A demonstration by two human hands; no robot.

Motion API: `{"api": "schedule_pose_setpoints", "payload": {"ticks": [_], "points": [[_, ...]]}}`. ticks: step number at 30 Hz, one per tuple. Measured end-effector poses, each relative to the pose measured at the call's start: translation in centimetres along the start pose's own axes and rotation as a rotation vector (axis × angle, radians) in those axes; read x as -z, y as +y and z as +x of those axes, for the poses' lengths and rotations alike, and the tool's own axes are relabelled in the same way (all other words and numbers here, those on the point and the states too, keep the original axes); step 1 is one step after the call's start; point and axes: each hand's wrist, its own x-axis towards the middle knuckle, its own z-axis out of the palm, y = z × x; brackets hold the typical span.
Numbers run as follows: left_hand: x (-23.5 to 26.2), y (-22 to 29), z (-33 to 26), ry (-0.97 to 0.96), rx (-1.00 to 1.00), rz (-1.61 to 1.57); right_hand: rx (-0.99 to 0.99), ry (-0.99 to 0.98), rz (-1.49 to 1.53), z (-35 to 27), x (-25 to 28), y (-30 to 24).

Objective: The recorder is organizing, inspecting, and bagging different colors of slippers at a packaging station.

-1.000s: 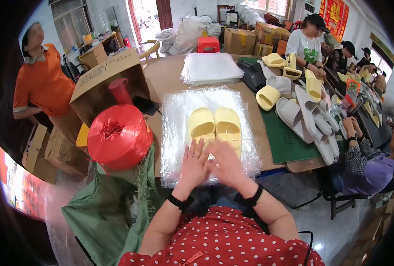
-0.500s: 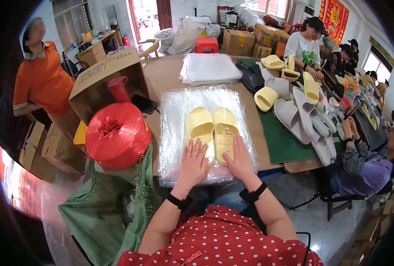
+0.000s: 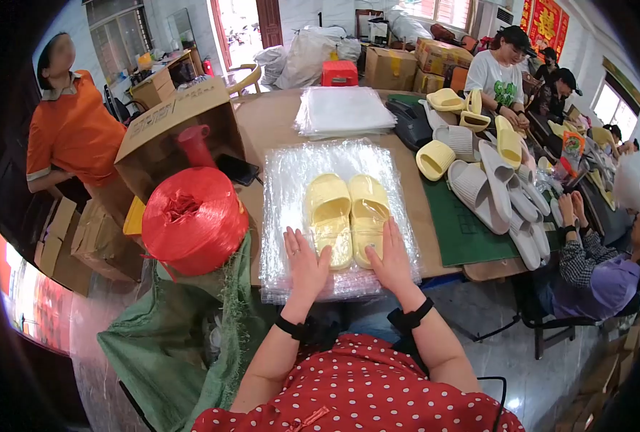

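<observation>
A pair of pale yellow slide slippers (image 3: 330,205) lies side by side, toes away from me, seemingly inside a clear plastic bag. Under them is a stack of clear plastic bags (image 3: 284,173) near the table's front edge. My left hand (image 3: 305,265) rests flat on the plastic by the left slipper's heel, fingers stretched out, thumb near the slipper. On the other side, my right hand (image 3: 392,261) lies along the right slipper's outer edge with fingers extended and the thumb at its heel. Both hands are open and grasp nothing.
A big red twine roll (image 3: 194,219), a cardboard box (image 3: 179,119) and a black phone (image 3: 238,169) sit to the left. Beyond lies a stack of white sheets (image 3: 344,108). Several grey and yellow slippers (image 3: 478,191) cover a green mat (image 3: 449,234) at right. Co-workers are nearby.
My left hand has slid left, off the left slipper's heel onto the plastic beside it. My right hand has shifted slightly outward along the right slipper. The slippers stay in place.
</observation>
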Motion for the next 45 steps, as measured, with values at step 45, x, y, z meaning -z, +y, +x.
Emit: {"api": "schedule_pose_setpoints", "payload": {"ticks": [45], "points": [[17.2,-0.7,-7.9,-0.076,0.449,-1.562,0.210,-0.330,0.871,-1.7,5.7,-8.9]]}}
